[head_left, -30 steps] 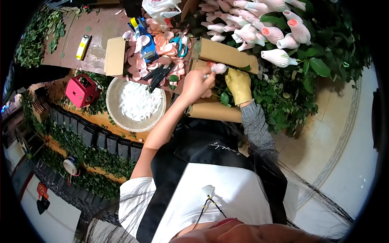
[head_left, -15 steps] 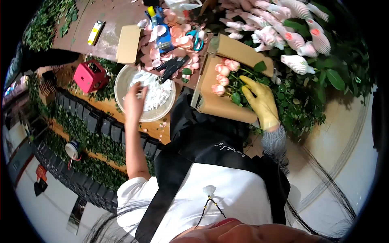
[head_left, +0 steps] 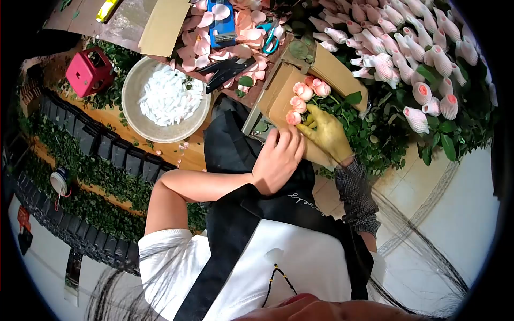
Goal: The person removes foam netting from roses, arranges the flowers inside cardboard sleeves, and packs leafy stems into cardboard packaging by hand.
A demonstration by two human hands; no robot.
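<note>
Several pink roses [head_left: 302,91] lie in a row on the brown cardboard [head_left: 276,91] before me, their leafy stems pointing right. My right hand [head_left: 329,134], in a yellow rubber glove, has its fingers curled in at the nearest rose, seemingly gripping it just under the bloom. Just left of it, my bare left hand [head_left: 278,160] is at the cardboard's near edge, fingers bent and close together; whatever is in them is hidden. A round bowl [head_left: 128,104] of small white tube-like pieces [head_left: 168,99] stands further left.
Many netted pink buds [head_left: 385,69] are heaped over foliage at the right. Loose petals, black pliers-like tool [head_left: 227,69], teal scissors [head_left: 272,40] and a blue tape dispenser [head_left: 222,24] lie ahead. A red stool [head_left: 90,72] and dark crates [head_left: 107,152] stand left.
My left hand has left the bowl and come right, to the cardboard beside the roses. My right hand's fingers have curled in closer to the blooms. The view has shifted.
</note>
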